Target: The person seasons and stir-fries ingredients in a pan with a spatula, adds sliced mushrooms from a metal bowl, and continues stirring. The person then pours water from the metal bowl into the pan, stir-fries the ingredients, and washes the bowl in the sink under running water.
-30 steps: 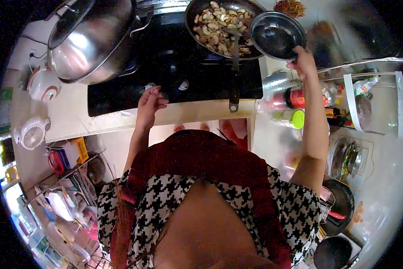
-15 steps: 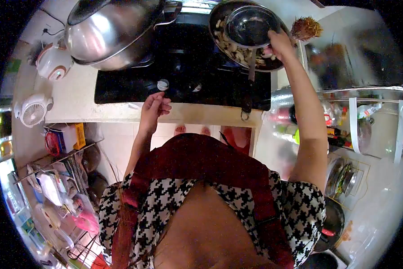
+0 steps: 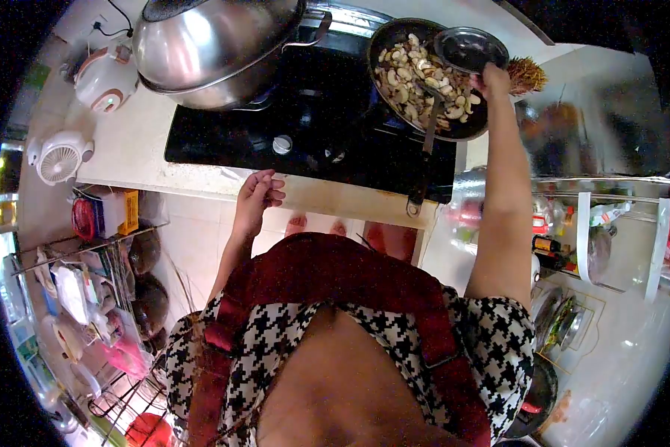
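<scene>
My right hand [image 3: 494, 80] grips the near rim of a dark, shiny bowl [image 3: 471, 48], raised over the far right side of the frying pan [image 3: 377, 83]. Sliced mushrooms [image 3: 402, 78] are spread in the pan. A spatula [image 3: 430, 134] rests in it, its dark handle reaching over the pan's near edge and across the cooktop. In front of the counter edge hovers my left hand [image 3: 257, 195], holding nothing, its fingers loosely curled and apart. The white stove knob [image 3: 282, 144] lies just beyond it. What the bowl contains is too dark to tell.
A large steel pot [image 3: 208, 59] stands on the left of the black cooktop [image 3: 223, 141]. Along the left counter are a white appliance [image 3: 104, 80] and a small fan [image 3: 59, 160]. A bristly brush [image 3: 527, 75] sits beyond my right hand. Bottles [image 3: 547, 252] fill a right-hand rack.
My right hand has moved the bowl rightward, uncovering more mushrooms in the pan. My left hand is now farther from the stove knob. The camera view has shifted slightly.
</scene>
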{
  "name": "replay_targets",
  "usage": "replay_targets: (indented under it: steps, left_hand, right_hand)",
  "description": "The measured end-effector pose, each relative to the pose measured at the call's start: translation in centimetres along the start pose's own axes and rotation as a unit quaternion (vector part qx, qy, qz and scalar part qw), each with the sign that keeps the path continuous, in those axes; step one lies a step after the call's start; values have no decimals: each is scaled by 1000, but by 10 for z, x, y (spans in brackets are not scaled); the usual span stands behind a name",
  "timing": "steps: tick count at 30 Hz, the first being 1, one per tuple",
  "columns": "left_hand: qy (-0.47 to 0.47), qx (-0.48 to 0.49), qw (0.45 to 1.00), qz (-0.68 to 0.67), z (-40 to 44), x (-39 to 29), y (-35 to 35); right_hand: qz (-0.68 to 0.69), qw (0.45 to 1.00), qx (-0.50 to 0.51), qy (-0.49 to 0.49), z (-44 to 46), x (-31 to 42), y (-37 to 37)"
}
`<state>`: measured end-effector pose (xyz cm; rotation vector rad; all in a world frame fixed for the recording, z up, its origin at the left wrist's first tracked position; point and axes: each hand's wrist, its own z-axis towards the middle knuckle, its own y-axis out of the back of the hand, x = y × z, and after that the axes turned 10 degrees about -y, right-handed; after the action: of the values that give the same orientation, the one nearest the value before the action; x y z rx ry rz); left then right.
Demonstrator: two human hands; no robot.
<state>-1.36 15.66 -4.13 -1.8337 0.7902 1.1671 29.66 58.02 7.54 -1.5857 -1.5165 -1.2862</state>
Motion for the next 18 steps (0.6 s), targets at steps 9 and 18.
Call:
replay_targets:
  steps: [9,18]
  left_hand:
    - [6,39,999,10,11,-5,-23]
    - [6,53,998,16,17,-2,-28]
  right_hand:
    - [-69,994,76,-22,-27,-1,53]
    - [-47,990,120,-49,-28,-10,-15]
